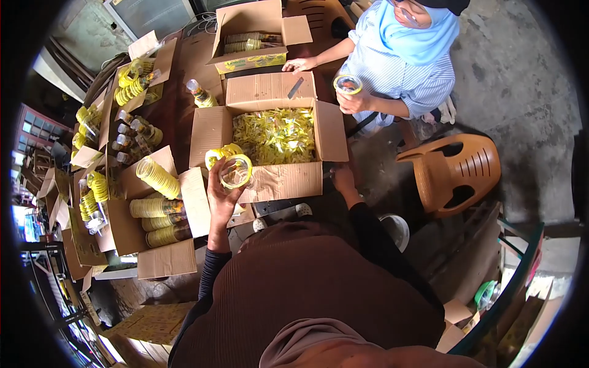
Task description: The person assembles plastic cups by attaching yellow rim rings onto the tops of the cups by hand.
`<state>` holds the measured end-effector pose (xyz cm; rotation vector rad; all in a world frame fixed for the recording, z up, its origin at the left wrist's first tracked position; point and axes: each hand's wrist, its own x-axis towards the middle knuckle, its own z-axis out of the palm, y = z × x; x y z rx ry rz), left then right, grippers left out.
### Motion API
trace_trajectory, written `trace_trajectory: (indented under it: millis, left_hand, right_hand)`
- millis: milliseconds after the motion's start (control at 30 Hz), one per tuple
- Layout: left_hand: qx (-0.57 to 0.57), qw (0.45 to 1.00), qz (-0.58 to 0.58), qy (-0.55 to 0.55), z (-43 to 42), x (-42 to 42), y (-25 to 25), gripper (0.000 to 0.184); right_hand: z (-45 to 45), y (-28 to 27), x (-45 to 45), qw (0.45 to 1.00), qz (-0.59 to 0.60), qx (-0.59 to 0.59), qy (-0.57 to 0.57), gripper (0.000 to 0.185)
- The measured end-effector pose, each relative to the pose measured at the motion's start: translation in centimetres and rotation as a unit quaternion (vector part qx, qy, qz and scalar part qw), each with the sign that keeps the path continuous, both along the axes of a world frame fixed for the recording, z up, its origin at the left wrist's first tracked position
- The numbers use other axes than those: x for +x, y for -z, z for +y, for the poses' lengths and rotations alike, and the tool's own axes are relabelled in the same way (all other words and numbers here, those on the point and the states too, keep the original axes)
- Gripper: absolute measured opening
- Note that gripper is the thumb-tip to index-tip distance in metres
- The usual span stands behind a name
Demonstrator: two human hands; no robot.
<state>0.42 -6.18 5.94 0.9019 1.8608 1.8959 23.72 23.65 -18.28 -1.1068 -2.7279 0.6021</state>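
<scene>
My left hand (222, 199) is closed around a clear plastic cup with a yellow rim (237, 172), its round mouth facing me. Just beyond it, more yellow cups (219, 153) show at the corner of an open cardboard box (279, 184). That box holds a heap of small yellow-green wrappers or strips (276, 134). My right hand (345, 184) is low beside the box's near right corner. Its fingers are partly hidden there, and whether they grip anything cannot be made out.
Across the corner, a co-worker (399, 73) holds a similar cup (348, 84). Stacked cups fill a box (165, 260) at left; further stacks (132, 83) stand behind. A box (254, 60) with cup stacks sits at the back. An orange plastic chair (454, 172) is at right.
</scene>
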Motion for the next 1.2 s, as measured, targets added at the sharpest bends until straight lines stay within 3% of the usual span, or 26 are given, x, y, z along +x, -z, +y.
trace_trajectory:
  millis: [200, 267, 467, 700, 833, 900, 1000, 1100, 1167, 1200]
  left_hand:
    - [-0.021, 1.000, 0.004, -0.019, 1.1, 2.0, 0.2, 0.075]
    - [-0.037, 0.998, 0.021, -0.038, 1.4, 2.6, 0.5, 0.074]
    - [-0.057, 0.994, 0.062, -0.074, 2.4, 4.5, 1.1, 0.071]
    - [-0.059, 0.991, 0.062, -0.100, 4.0, 6.3, 1.2, 0.075]
    - [-0.005, 0.993, 0.032, -0.114, 5.2, 6.6, 1.6, 0.078]
    - [-0.036, 0.988, 0.077, -0.130, 5.6, 6.6, 1.8, 0.085]
    - [-0.065, 0.980, 0.111, -0.152, 6.7, 7.0, 1.1, 0.086]
    - [-0.077, 0.984, 0.101, -0.125, 8.0, 7.2, 0.9, 0.081]
    - [-0.070, 0.988, 0.081, -0.115, 8.8, 7.1, 1.8, 0.074]
    - [-0.066, 0.988, 0.082, -0.115, 9.1, 7.2, 2.1, 0.074]
  right_hand:
    - [1.9, 1.2, -0.7, 0.991, -0.046, 0.031, -0.121, 0.024]
    - [2.2, 0.7, -0.6, 0.974, 0.085, 0.115, -0.174, 0.026]
    - [2.9, 0.7, -1.2, 0.977, 0.059, 0.031, -0.204, 0.026]
    - [3.5, 1.7, -1.2, 0.952, 0.079, 0.100, -0.277, 0.017]
    - [4.1, -1.2, 0.8, 0.963, -0.006, -0.037, -0.267, 0.016]
    - [5.2, -3.3, 2.8, 0.970, -0.008, -0.124, -0.208, 0.016]
    - [5.9, -9.3, 4.4, 0.971, -0.035, -0.127, -0.198, 0.013]
    - [5.1, -16.9, 4.3, 0.979, 0.056, -0.119, -0.156, 0.012]
    - [3.4, -19.9, 2.2, 0.952, 0.221, -0.133, -0.161, 0.011]
    - [2.3, -20.9, 1.2, 0.953, 0.222, -0.129, -0.162, 0.011]
